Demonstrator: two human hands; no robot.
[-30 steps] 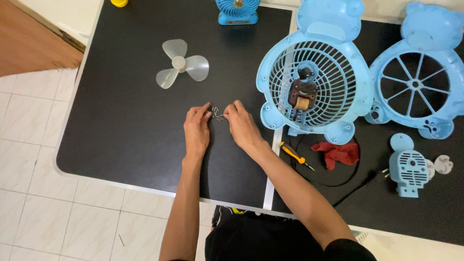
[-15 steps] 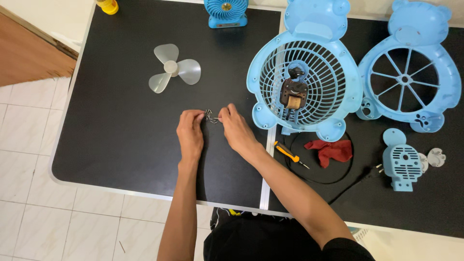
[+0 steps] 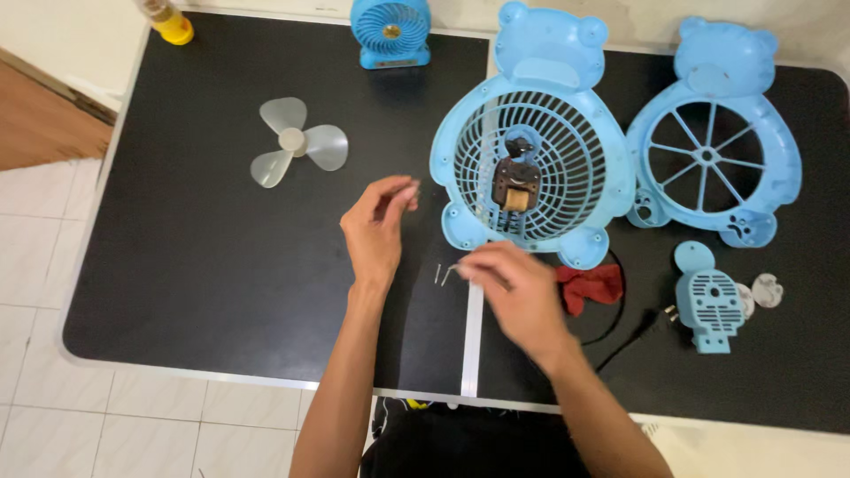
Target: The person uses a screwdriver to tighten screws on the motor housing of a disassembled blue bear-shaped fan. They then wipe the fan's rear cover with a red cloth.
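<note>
The work in hand looks like sorting out small screws (image 3: 440, 273) for a dismantled blue bear-shaped fan. The right hand (image 3: 513, 296) is lowered over the counter (image 3: 195, 283) just in front of the rear grille (image 3: 531, 168), fingers pinched on what seems to be a thin metal piece at its fingertips, right beside two little screws lying on the black surface. The left hand (image 3: 376, 232) is raised a little, thumb and fingers drawn together (whether anything tiny sits between them is too small to tell).

Judging by that, the next move calls for a fine pinch and a steady wrist, since the screws are small and lie close to the seam between the two counter halves.

The motor (image 3: 515, 181) sits in the grille's centre. The front grille (image 3: 708, 159) lies to the right, a pale propeller (image 3: 295, 147) to the left, a red cloth (image 3: 591, 285) and a small blue cover (image 3: 711, 299) nearby. A small blue fan (image 3: 390, 31) and a yellow bottle (image 3: 168, 22) stand at the far edge. White floor tiles (image 3: 35, 292) surround the counter.
</note>
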